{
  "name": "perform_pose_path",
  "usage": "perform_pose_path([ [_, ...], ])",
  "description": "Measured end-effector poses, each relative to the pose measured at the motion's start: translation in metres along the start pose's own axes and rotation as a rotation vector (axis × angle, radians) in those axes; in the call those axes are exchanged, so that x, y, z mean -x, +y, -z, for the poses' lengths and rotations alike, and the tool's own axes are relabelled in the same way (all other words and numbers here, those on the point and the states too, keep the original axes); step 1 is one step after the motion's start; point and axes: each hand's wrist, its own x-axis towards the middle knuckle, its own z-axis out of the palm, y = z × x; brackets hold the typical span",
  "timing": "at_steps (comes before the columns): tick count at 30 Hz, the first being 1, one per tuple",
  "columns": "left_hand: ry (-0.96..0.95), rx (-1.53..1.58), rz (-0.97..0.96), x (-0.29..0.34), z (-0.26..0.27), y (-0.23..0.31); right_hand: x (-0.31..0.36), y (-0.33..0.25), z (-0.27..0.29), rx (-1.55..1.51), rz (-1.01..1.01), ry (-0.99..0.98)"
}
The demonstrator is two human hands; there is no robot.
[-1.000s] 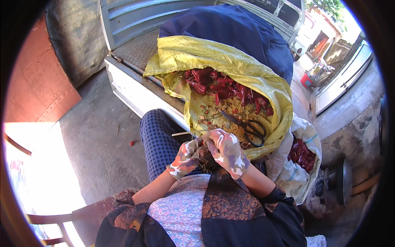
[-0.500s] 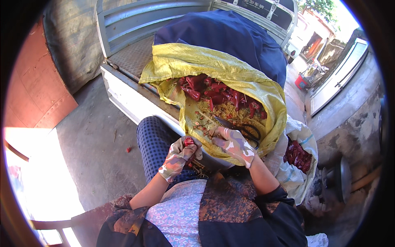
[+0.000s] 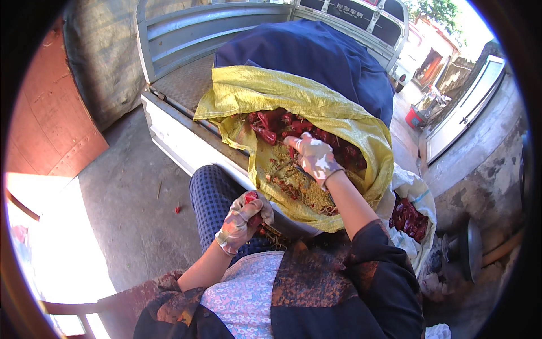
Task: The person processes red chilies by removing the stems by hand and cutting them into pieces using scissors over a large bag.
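Note:
My left hand (image 3: 244,220), in a camouflage-patterned glove, is closed around red dried chili peppers (image 3: 250,197) above my lap. My right hand (image 3: 313,158), gloved alike, reaches into the mouth of a yellow woven sack (image 3: 282,78). Its index finger stretches out over the red chili peppers (image 3: 264,133) heaped there, and the fingertips are beside or touching them. Yellow seeds and bits of stem (image 3: 307,192) cover the sack's near inner side. Of the scissors, only a dark part, if any, shows beneath my right hand.
The sack lies on a truck bed (image 3: 180,93) against a dark blue cloth (image 3: 305,48). At the right stands a white sack (image 3: 426,223) holding dark red peppers (image 3: 409,219). A metal pan-like object (image 3: 473,248) is beyond it. One red piece (image 3: 178,209) lies on the concrete floor.
My right hand has moved up and away, from the sack's near edge over the scissors to the pepper heap. The left hand stays above my lap with its peppers.

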Motion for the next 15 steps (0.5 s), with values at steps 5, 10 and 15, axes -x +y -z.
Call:
perform_pose_path([
  [5,0.006,0.005,0.035,0.002,0.002,-0.003,-0.023,0.012,-0.003,0.36,-0.088,0.066],
  [10,0.071,-0.015,0.098,0.002,0.002,-0.003,0.026,-0.004,0.033,-1.0,-0.136,0.223],
  [15,0.203,0.056,0.241,0.0,0.001,-0.007,0.06,0.013,0.022,-0.958,0.091,0.336],
])
